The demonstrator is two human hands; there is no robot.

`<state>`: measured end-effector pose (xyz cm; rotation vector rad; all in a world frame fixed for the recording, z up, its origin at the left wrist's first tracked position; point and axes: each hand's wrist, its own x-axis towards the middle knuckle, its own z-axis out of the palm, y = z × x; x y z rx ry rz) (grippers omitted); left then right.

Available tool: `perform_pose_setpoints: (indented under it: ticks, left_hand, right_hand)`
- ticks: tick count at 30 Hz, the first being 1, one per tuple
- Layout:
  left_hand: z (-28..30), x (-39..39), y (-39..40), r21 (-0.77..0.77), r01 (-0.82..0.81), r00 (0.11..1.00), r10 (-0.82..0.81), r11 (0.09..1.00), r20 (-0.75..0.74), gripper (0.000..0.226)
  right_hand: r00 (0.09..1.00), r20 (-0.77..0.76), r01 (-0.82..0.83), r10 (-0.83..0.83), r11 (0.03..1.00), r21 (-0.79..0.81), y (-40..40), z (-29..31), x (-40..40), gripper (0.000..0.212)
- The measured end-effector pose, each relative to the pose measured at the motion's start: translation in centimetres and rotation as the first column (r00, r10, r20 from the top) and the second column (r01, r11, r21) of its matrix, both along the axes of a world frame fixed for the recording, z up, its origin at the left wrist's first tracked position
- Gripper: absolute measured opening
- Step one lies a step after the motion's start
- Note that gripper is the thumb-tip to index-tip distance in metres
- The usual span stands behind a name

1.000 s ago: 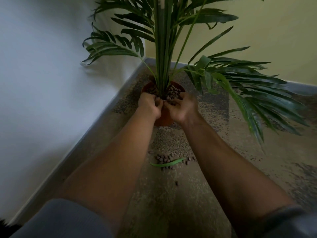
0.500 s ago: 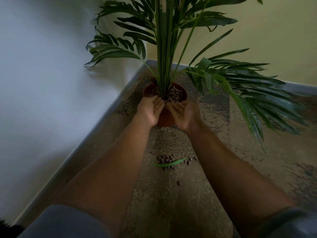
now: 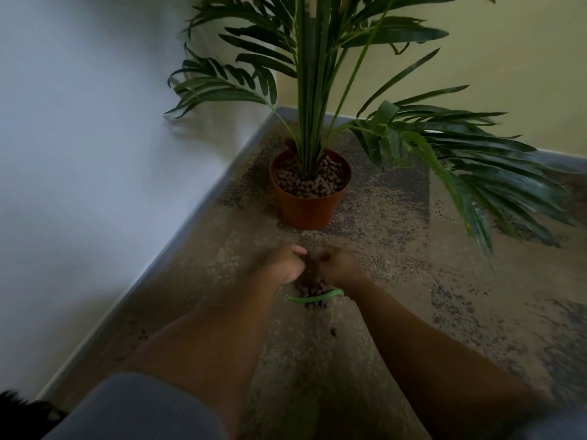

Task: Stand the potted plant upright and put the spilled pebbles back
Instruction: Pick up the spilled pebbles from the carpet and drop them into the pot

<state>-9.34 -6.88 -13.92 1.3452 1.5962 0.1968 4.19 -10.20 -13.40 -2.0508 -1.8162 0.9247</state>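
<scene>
The potted palm stands upright in its terracotta pot [image 3: 309,209] near the room's corner, and brown pebbles [image 3: 309,182] fill the pot around the stems. A small heap of spilled pebbles [image 3: 313,289] lies on the floor in front of the pot. My left hand [image 3: 284,265] and my right hand [image 3: 341,265] are side by side just above that heap, knuckles up and fingers curled down. Both hands are blurred, and what lies under the fingers is hidden.
A loose green leaf [image 3: 314,297] lies across the near side of the heap, and a stray pebble [image 3: 333,331] sits closer to me. Long fronds [image 3: 476,173] droop low to the right. A white wall [image 3: 95,154] and grey skirting [image 3: 178,242] run along the left.
Both hands have left the pot's rim, where they opened over the pebbles, and have come back down toward me onto the spilled heap. The pot has not moved.
</scene>
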Motion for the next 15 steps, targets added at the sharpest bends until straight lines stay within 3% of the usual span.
perform_pose_setpoints:
  ticks: [3,7,12,15]
  left_hand:
    - [-1.3,-0.3,-0.8,0.036,0.119,0.983,-0.113,0.992,-0.145,0.051]
    - [-2.7,-0.5,-1.9,0.071,0.242,0.918,-0.205,0.968,-0.339,0.065]
    - [-3.3,-0.6,-2.1,0.078,0.297,0.899,-0.251,0.952,-0.36,0.059]
    - [-3.6,-0.3,-2.1,0.076,0.314,0.909,-0.276,0.946,-0.313,0.048]
  right_hand:
    - [0.978,0.162,-0.124,0.128,0.992,-0.032,-0.3,-0.7,-0.1,0.03]
    - [0.957,0.224,-0.162,0.185,0.98,-0.117,-0.6,-1.8,-0.3,0.035]
    - [0.905,0.315,-0.248,0.286,0.956,-0.156,-1.2,-2.7,-0.7,0.045]
    - [0.923,0.277,-0.231,0.267,0.96,-0.157,-1.2,-2.8,-0.7,0.041]
